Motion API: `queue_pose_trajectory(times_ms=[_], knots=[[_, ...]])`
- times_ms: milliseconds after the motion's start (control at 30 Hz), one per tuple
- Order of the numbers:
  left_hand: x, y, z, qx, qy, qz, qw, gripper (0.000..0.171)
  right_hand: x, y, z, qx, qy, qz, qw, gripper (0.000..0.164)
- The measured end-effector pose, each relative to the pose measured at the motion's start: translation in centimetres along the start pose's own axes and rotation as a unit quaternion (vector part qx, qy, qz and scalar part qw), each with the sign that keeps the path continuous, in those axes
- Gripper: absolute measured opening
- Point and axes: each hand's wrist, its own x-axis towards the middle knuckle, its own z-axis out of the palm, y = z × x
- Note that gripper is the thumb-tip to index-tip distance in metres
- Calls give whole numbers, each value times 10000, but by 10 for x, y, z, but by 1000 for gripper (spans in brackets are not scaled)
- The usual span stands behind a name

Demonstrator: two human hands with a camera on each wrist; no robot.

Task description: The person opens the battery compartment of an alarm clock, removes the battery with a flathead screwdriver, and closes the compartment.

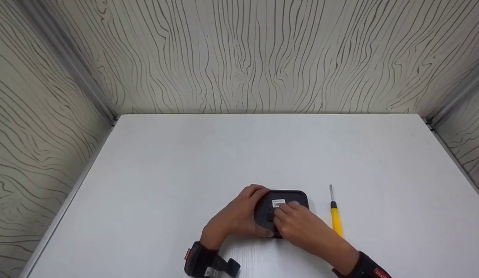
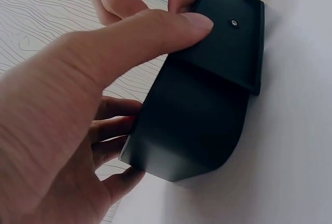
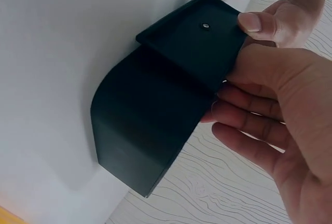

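Observation:
A black boxy device [image 1: 287, 195] with rounded corners shows a flat face with a white barcode label [image 1: 278, 203]. My left hand [image 1: 241, 216] grips its left side, thumb on the near side and fingers round the far edge. In the left wrist view that thumb presses a raised panel [image 2: 220, 42] holding a small screw [image 2: 234, 23]. Over the labelled face my right hand [image 1: 299, 226] bends its fingers toward a dark recess near the middle. Its thumb and forefinger meet at the panel's edge in the right wrist view; I cannot tell whether they pinch a small part.
A flat-tipped screwdriver [image 1: 335, 214] with a yellow handle lies on the white table [image 1: 177, 166], just right of the device, its blade pointing away from me. Wood-patterned panels [image 1: 239, 58] rise behind and at both sides of the table. Each wrist wears a black strap.

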Motion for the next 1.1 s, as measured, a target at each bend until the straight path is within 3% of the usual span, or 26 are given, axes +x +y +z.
queue_pose_trajectory(times_ms=[367, 600, 867, 1100], knots=[[3, 2, -5, -101, -66, -38, 9999, 98, -6, 3, -11, -56, 100, 56, 9999, 21], [3, 3, -4, -132, -184, -224, 9995, 99, -12, 8, -17, -144, -73, 175, 9997, 25], [2, 3, -4, -250, -274, -365, 9986, 99, -32, 22, -13, 73, 21, 566, 9984, 23], [0, 3, -3, -345, -294, -388, 9982, 97, -56, 37, -3, 157, 355, 902, 9952, 17]])
